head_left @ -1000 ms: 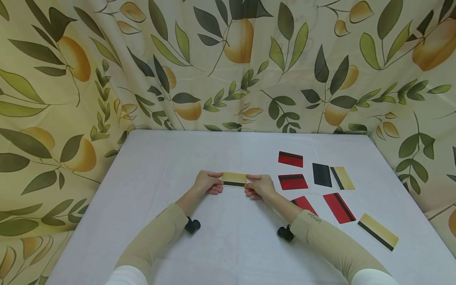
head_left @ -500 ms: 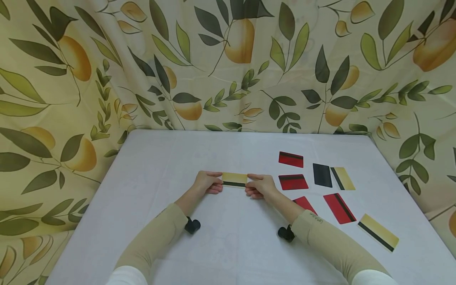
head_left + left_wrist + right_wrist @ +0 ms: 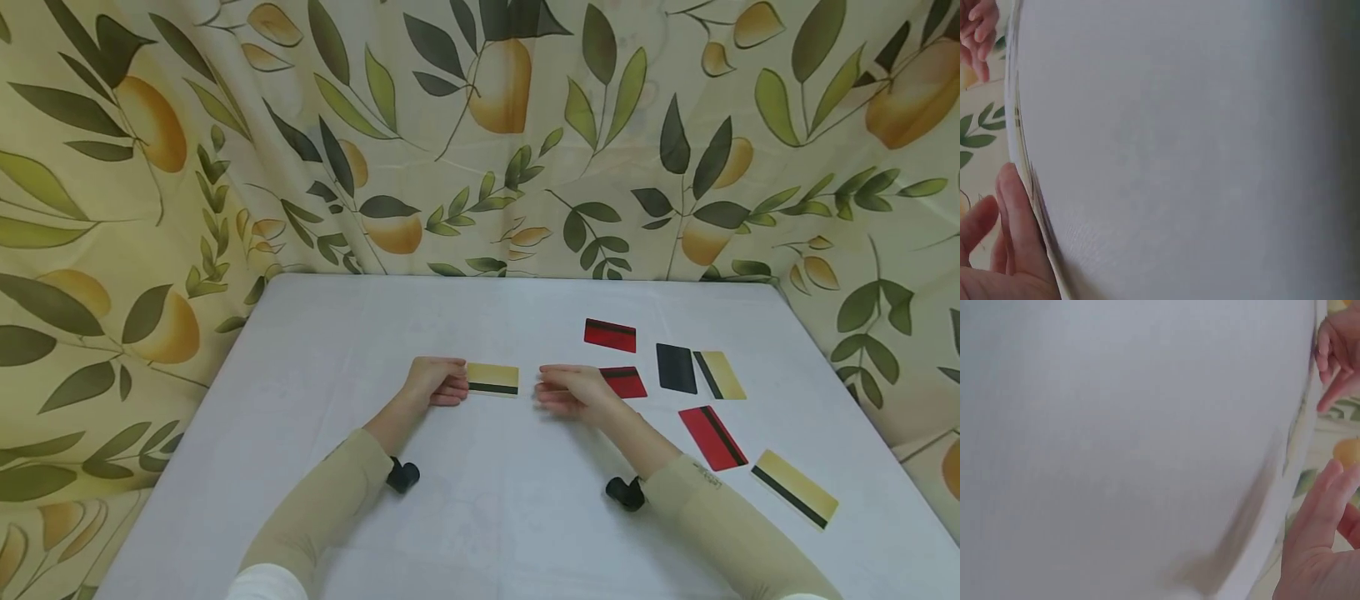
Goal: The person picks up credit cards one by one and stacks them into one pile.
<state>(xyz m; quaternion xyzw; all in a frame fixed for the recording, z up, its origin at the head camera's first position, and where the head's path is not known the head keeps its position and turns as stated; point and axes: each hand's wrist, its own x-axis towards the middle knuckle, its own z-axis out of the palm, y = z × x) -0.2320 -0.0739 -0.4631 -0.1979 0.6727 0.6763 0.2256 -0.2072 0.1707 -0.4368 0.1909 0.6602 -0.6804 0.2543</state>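
Observation:
A gold card with a dark stripe (image 3: 492, 376) lies flat on the white-covered table, its long side running left to right. My left hand (image 3: 437, 382) stays at its left short edge, fingertips right at the border. To the card's right, a small gap away, is my right hand (image 3: 577, 390), fingers loosely extended and holding nothing. Partly behind that hand lies a red card (image 3: 624, 382) with a dark stripe. The left wrist view shows my left fingers (image 3: 1019, 219) fairly straight; the card is not visible there. In the right wrist view, my right fingers (image 3: 1319, 512) are apart from the thumb.
On the right side lie another red card (image 3: 610, 335), a black card (image 3: 677, 368) beside a gold card (image 3: 722, 375), a tilted red card (image 3: 712, 437) and a gold card (image 3: 797, 487) nearer the front. A fruit-patterned curtain (image 3: 480, 167) hangs behind the table.
My right hand has let go of the gold card's right edge and moved right, its forearm now hiding one red card. The left hand and the gold card stay nearly in place.

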